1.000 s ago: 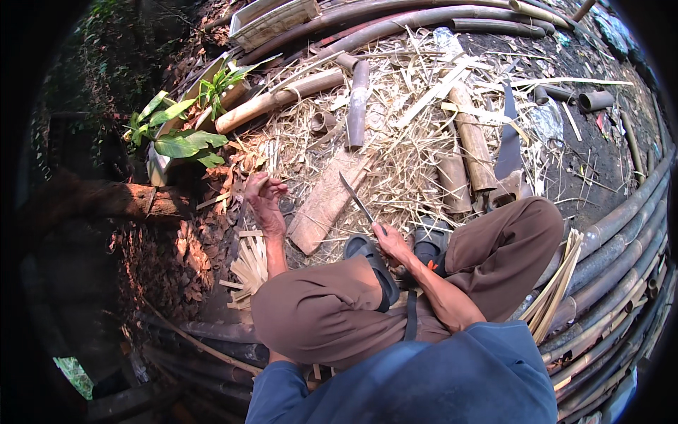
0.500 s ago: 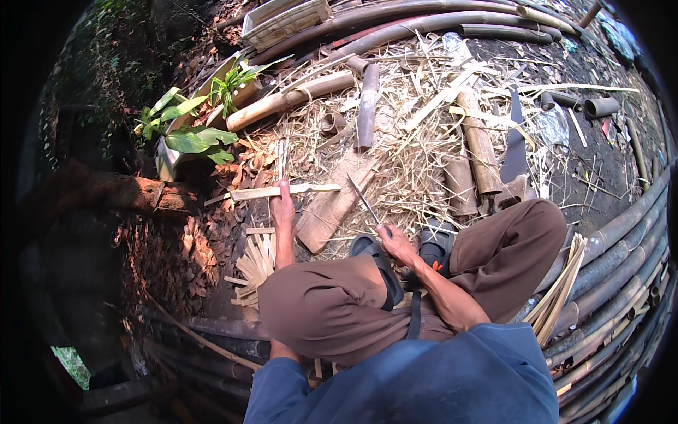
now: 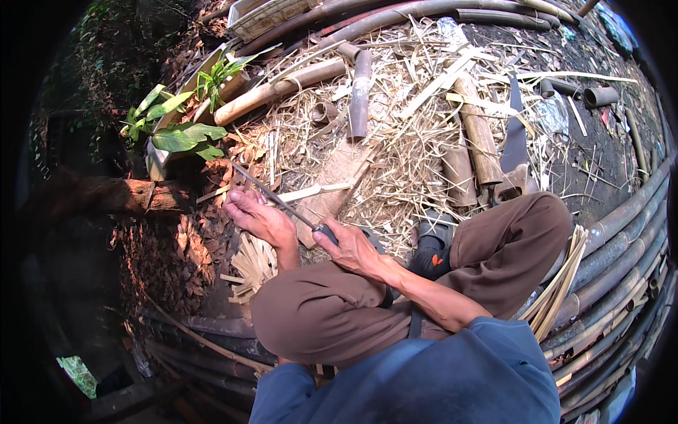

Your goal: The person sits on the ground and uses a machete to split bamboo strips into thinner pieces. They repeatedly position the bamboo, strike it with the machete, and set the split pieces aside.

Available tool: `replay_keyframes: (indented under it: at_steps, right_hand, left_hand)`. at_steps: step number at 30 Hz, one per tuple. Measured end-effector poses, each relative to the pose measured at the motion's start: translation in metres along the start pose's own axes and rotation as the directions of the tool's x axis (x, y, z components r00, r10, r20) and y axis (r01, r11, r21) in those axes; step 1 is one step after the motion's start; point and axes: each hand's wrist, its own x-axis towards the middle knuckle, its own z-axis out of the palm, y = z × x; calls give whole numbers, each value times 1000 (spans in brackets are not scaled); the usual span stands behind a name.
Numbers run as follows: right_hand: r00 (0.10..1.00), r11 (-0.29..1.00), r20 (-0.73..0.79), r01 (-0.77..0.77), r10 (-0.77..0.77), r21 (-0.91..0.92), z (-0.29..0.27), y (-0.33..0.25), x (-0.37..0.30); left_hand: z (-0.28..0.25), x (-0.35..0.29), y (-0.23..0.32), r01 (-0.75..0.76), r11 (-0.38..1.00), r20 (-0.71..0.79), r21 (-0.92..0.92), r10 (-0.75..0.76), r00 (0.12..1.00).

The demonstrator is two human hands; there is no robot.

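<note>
My left hand [image 3: 261, 220] is curled around a pale split bamboo strip [image 3: 314, 191], whose ends stick out on both sides of the fingers. In my right hand [image 3: 349, 249] is the dark handle of a knife. Its long narrow blade [image 3: 272, 193] slants up and left, passing across the strip close to my left fingers. From this view I cannot tell whether the blade touches the strip. Just beyond the strip, a flat wooden board [image 3: 344, 166] lies on the ground, partly under shavings. A fanned pile of short bamboo slats [image 3: 252, 265] lies below my left wrist.
Bamboo shavings [image 3: 406, 162] cover the ground ahead. A saw blade [image 3: 515, 134] stands near a bamboo length [image 3: 477, 134]. Long bamboo poles [image 3: 614, 244] lie at right, with a strip bundle [image 3: 561, 290]. A leafy plant [image 3: 180, 134] and a log [image 3: 138, 194] are at left.
My right hand has moved left with the knife, bringing the blade across the strip. My left hand has turned and shifted slightly left and nearer, still holding the strip.
</note>
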Motion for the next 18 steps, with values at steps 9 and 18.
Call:
replay_keyframes:
  at_steps: [9, 18]
  right_hand:
    - [995, 993, 11, -101, 101, 55, -9, 6, 4]
    - [972, 966, -19, -229, 233, 119, -11, 40, 12]
  left_hand:
    - [-1, -17, -6, -271, 955, 54, 124, 266, 962]
    - [-1, -24, -8, -278, 952, 82, 127, 269, 960]
